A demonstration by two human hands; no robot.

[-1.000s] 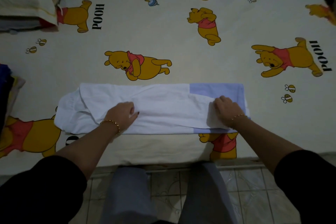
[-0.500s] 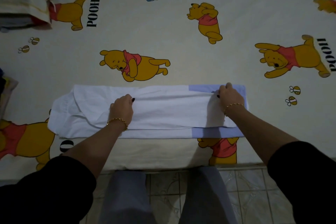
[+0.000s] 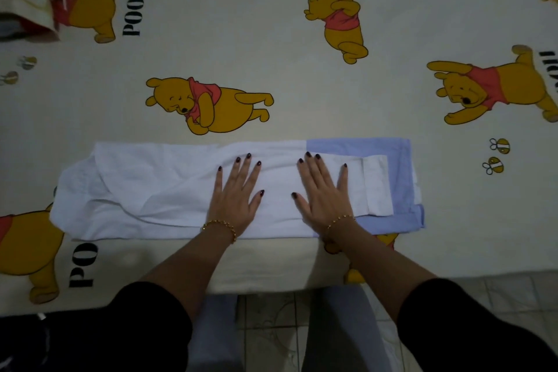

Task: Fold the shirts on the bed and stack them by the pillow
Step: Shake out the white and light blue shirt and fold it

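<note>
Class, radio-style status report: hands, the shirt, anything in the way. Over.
Left hand and right hand open, pressing flat on shirt. Shirt folded into long strip at bed edge, not yet by pillow. No obstacle seen between them.

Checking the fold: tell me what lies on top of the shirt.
On the shirt the left hand and right hand lie flat. Its white sleeve is folded over the blue end. Cloth under the palms is hidden.
</note>
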